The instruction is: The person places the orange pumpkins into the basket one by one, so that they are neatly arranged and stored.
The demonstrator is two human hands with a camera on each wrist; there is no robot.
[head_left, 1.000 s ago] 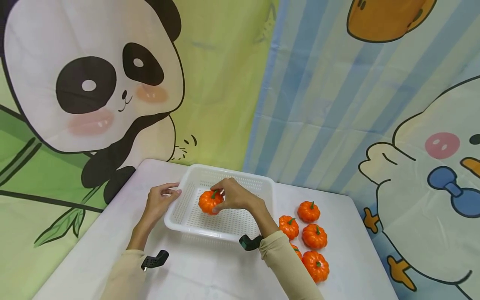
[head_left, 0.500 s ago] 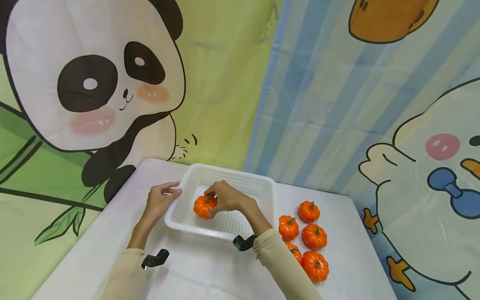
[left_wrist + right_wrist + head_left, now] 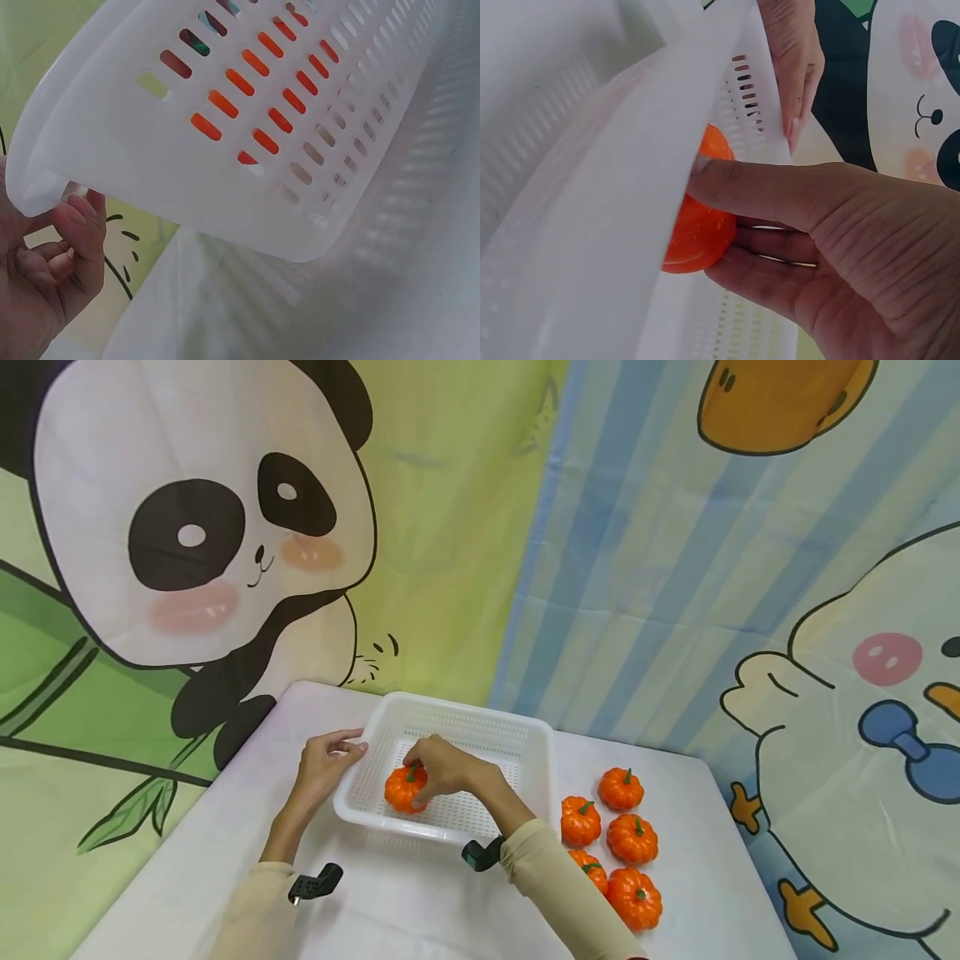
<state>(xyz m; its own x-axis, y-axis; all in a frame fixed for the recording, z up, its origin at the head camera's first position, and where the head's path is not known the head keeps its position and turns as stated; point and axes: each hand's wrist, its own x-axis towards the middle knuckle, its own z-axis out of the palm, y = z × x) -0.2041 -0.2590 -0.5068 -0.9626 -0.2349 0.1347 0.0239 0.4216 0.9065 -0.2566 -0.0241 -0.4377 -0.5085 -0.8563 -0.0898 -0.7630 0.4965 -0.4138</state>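
Observation:
A small orange pumpkin [image 3: 406, 789] with a green stem is inside the white perforated basket [image 3: 450, 836], toward its left end. My right hand [image 3: 447, 768] grips it from above and the right, thumb on the near side and fingers on the far side. The right wrist view shows this pumpkin [image 3: 705, 232] between thumb and fingers, partly hidden by the basket wall. At the basket's left end, my left hand [image 3: 324, 766] holds the rim with curled fingers. Through the slots in the left wrist view, orange shows behind the basket wall [image 3: 135, 127].
Several more orange pumpkins [image 3: 632, 839] stand on the white table [image 3: 420, 910] to the right of the basket, one partly hidden by the right sleeve [image 3: 562, 893]. Behind the table hangs a cloth [image 3: 450, 568] printed with a panda and a white bird.
My right hand has carried the pumpkin slightly left and down inside the basket. The left hand stays at the rim. The head view has shifted a little.

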